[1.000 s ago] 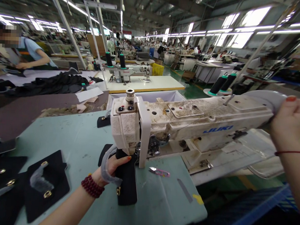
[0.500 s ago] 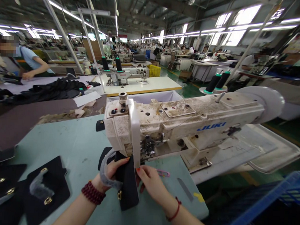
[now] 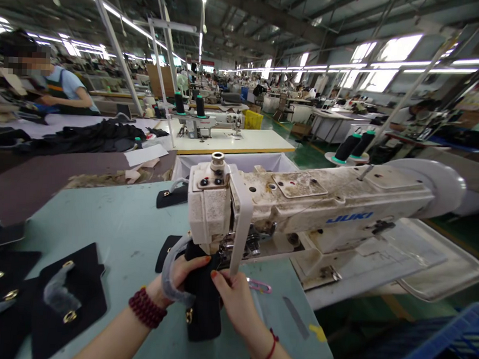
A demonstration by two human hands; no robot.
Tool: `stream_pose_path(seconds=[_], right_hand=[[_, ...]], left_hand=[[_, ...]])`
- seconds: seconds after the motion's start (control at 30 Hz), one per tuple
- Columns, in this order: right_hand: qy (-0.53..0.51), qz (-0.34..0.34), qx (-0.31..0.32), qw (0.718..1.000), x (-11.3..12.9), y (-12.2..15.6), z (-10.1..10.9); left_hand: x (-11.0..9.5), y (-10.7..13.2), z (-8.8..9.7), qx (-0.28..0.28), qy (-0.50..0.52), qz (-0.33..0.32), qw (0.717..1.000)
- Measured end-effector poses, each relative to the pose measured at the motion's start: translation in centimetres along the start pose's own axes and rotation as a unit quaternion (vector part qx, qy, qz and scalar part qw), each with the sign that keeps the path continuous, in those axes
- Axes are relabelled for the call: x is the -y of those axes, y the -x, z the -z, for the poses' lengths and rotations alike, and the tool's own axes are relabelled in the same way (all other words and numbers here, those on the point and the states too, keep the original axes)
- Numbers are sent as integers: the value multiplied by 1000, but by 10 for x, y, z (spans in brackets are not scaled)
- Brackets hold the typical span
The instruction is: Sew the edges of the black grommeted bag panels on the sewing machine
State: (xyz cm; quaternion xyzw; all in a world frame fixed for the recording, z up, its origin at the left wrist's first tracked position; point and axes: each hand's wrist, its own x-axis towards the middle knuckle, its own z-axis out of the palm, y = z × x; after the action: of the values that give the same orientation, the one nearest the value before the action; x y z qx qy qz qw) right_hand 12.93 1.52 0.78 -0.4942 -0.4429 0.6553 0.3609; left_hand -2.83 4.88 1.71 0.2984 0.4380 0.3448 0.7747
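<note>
A black bag panel (image 3: 205,318) lies under the needle area of a white, stained sewing machine (image 3: 286,195). It carries a gold ring and a curved handle wrapped in clear plastic (image 3: 167,274). My left hand (image 3: 175,280) grips the panel's left side, passing through the handle loop, its thumb on top near the presser foot. At the right edge, my right hand (image 3: 236,301) pinches the panel between thumb and fingers, just below the white guard bar (image 3: 242,227). The needle and stitching point are mostly hidden by the machine head.
Several black panels with plastic-wrapped handles (image 3: 73,294) lie at left on the green tabletop (image 3: 115,211). Right of my hand are a pink snips-like tool (image 3: 259,286) and a grey blade-like strip (image 3: 296,317). A blue basket (image 3: 434,341) stands lower right. A co-worker (image 3: 69,87) sits at far left.
My view has shifted, so the machine sits farther right and lower. The panel's upper part now shows left of the guard bar, my right thumb on its edge. The co-worker's arm has drawn back.
</note>
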Motion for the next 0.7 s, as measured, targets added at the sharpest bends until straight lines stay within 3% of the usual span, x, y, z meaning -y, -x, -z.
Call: stream_pose_path(seconds=[0.43,0.7], right_hand=[[85,75,-38,993,3,-7,2],[97,75,-36,992,2,-5,2]], left_hand=[[-9,-1,-7,-34,15,-35,999],[-10,-4,-5,-6,3,-44,999]])
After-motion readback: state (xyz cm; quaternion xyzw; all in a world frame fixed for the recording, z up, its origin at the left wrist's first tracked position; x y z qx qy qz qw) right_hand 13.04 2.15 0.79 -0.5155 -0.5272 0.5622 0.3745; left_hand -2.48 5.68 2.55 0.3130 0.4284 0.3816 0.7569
